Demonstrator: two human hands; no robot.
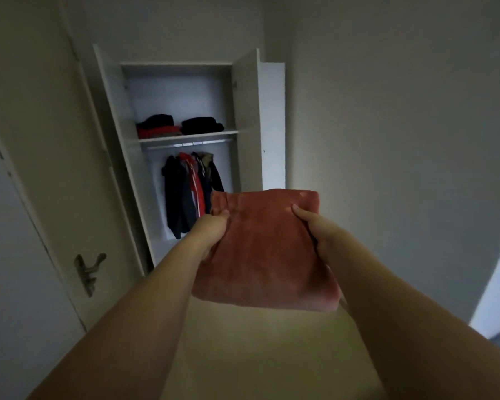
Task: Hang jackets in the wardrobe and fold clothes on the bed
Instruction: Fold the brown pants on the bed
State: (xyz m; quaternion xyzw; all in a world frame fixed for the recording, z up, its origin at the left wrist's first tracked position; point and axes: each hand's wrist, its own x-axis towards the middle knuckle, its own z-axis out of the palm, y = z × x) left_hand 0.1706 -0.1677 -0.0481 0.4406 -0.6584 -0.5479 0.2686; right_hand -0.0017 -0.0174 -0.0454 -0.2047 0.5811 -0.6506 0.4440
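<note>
A folded rust-red garment of soft, napped fabric point(267, 252) is held out flat in mid-air, well short of the open white wardrobe point(182, 145). The left hand point(211, 230) is seen with its grip closed on the garment's left edge, thumb on top and fingers curled beneath; the right hand point(315, 229) is clamped on the right edge in the same manner, thumb pressed into the pile.

Risk is judged here: the bundle is supported only at its two sides, so the loose upper-left corner could be let slip and the fold lost. The cloth looks thick and limp, the sort that sags in the middle if the grip is eased. The white wardrobe shelf point(214, 134) already carries two stacks, a black-and-red pile of folded clothes point(158, 127) and a black folded pile point(202, 125), with little bare board between them; either could be knocked or toppled if the new piece is pushed in carelessly. The shelf sits high, so a tilted placement is likely to be the cause.

Below, dark and red hanging jackets point(189, 192) are bunched on the rail, smooth-shelled and slack. A grey metal lever door handle point(88, 269) is passed on the left. The light is dim, and fine detail is not made out.
</note>
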